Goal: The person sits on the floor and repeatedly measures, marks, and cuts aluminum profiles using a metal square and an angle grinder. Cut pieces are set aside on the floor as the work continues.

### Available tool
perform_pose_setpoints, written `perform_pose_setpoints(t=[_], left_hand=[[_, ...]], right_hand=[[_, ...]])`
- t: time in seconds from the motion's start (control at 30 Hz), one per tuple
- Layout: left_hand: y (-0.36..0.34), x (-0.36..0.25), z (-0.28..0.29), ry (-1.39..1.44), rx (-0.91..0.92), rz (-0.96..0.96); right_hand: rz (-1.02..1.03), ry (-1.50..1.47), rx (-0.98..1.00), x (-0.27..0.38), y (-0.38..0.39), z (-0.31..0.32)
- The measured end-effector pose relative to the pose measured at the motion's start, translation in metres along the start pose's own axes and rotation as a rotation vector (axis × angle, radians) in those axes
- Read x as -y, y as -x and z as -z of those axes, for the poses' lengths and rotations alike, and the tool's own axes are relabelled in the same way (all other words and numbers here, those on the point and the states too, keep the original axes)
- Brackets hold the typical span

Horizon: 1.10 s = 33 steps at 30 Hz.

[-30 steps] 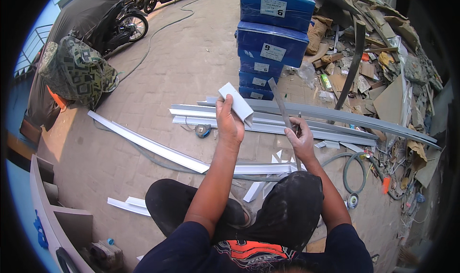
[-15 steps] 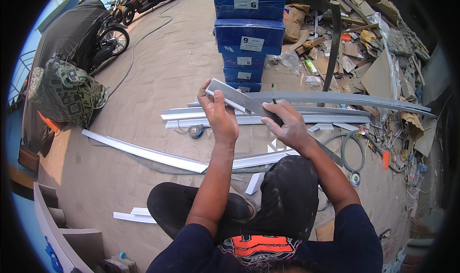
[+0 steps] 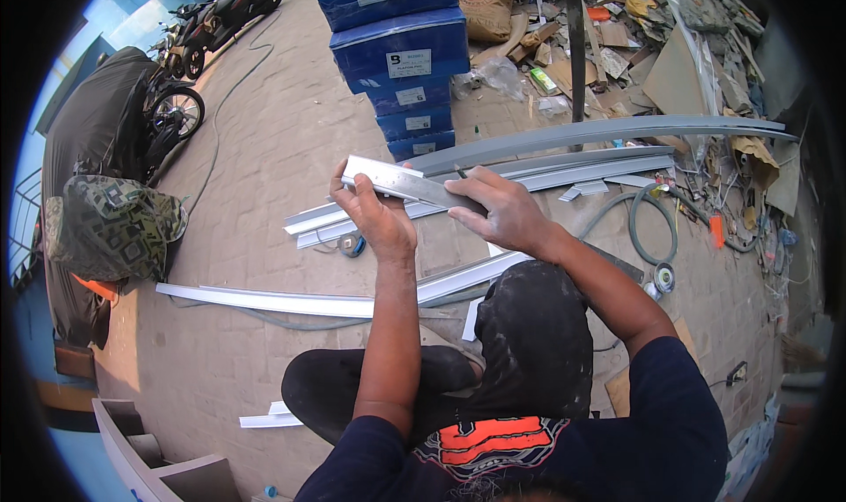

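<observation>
Piece and bar in mid-air, seen from above your lap. Your left hand (image 3: 381, 220) pinches the white piece (image 3: 352, 169) together with the metal bar (image 3: 410, 185) lying along it, thumb in front, other fingers mostly hidden behind. Your right hand (image 3: 504, 209) pinches the bar farther along, with a pen (image 3: 459, 172) at its fingers; how firmly the pen is held cannot be told. The bar's far end shows beyond your right forearm. Likely faults: (a) the bar may skid or twist on the smooth piece, since only your grip appears to press them together; (b) your forearm or knee (image 3: 538, 304) may knock the long end and swing the bar; (c) the pen, sharing your right hand, may slip or weaken that pinch; (d) if your left thumb eases, the piece may drop towards the strips (image 3: 291, 300) below
</observation>
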<state>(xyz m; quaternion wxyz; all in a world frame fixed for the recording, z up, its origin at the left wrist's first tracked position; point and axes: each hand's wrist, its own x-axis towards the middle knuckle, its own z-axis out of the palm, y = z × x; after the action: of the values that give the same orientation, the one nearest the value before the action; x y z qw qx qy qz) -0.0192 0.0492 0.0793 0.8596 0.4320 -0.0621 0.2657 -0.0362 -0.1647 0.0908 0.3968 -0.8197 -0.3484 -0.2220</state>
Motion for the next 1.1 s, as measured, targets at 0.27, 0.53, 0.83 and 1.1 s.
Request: perform_pose_setpoints(t=[0.27,0.53,0.83,1.1], left_hand=[[0.004,0.006,-0.002,-0.020,-0.023,0.045],[-0.011,0.028,0.038,0.125,-0.237,0.185],[-0.003,0.045,0.059,0.584,-0.054,0.458],[0.070,0.096,0.004,-0.226,-0.041,0.699]], right_hand=[[-0.035,-0.025,0.017,-0.003,0.004,0.002],[-0.349,-0.079,-0.108,-0.063,0.048,-0.011],[-0.708,-0.070,0.316,-0.098,0.218,-0.112],[-0.972,-0.279,0.089,-0.106,0.242,-0.127]])
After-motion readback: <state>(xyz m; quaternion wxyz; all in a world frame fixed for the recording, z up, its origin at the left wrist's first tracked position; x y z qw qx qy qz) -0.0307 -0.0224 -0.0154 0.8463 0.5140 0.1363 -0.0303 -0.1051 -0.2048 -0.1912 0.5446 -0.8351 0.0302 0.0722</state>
